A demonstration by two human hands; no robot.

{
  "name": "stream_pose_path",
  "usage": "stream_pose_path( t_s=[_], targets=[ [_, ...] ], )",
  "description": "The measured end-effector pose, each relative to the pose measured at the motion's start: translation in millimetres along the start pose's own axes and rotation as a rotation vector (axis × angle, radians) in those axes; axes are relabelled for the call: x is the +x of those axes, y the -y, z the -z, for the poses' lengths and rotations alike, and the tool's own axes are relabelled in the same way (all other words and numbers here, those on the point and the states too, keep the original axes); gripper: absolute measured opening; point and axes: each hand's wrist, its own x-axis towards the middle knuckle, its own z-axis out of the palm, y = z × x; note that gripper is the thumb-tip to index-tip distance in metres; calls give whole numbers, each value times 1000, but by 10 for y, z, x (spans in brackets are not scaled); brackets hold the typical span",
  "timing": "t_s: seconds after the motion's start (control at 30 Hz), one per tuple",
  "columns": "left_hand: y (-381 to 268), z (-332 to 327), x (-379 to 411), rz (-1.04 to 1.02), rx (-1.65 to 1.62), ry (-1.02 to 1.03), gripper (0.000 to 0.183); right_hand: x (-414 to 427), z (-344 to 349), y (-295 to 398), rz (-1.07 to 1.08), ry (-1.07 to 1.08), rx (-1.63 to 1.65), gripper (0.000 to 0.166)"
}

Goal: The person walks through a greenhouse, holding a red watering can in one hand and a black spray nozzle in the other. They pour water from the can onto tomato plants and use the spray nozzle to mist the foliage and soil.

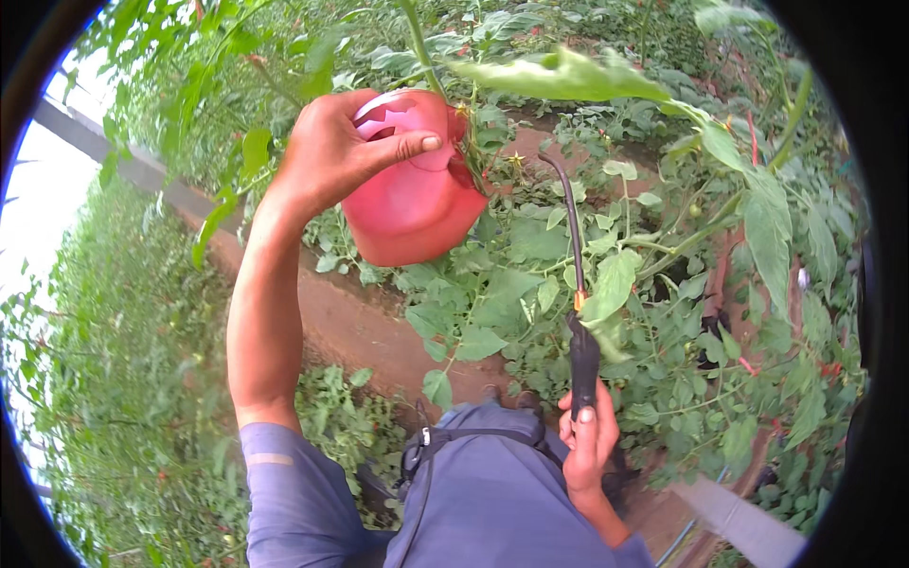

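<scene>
My left hand (323, 145) grips the upper rim of a red plastic container (412, 220) with jagged openings cut in it. The thumb lies over its near side; the other fingers are mostly hidden behind. A green plant stem (420, 46) passes just behind the container's top, and a yellow flower (515, 162) hangs to its right. Lower down, my right hand (591, 440) holds what looks like a spray wand (584, 355) by its black handle. Its thin, dark tube points upward and bends left at the tip, apart from the container. A leaf (612, 284) partly overlaps the wand's brass-coloured fitting.
Leafy tomato-like plants crowd both sides, with a large leaf (568, 77) close above. Bare soil (355, 326) runs between them. A pale beam (160, 177) crosses at left, a grey board (738, 522) lies lower right. A black strap (483, 432) circles my waist.
</scene>
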Motion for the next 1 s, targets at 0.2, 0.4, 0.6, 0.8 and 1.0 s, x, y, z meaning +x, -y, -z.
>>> stream_pose_path(
  t_s=[0.2, 0.4, 0.6, 0.8, 1.0],
  targets=[
    [74, -210, -463, 143, -13, -231, 55, 402, -20, -181, -27, -39, -69, 45],
    [312, -312, -1003, 142, -56, -424, 50, 578, 93, -93, -87, -51, -78, 42],
    [657, -388, -1624, 251, -21, -498, 47, 646, 68, -31, -111, -31, -28, 39],
    [991, -218, -1994, 366, -6, -450, 46, 616, -55, -45, -111, -140, -172, 33],
    [1701, -180, -2207, 463, -208, -461, 42, 500, -195, -26, 10, -248, -111, 39]
  ],
)
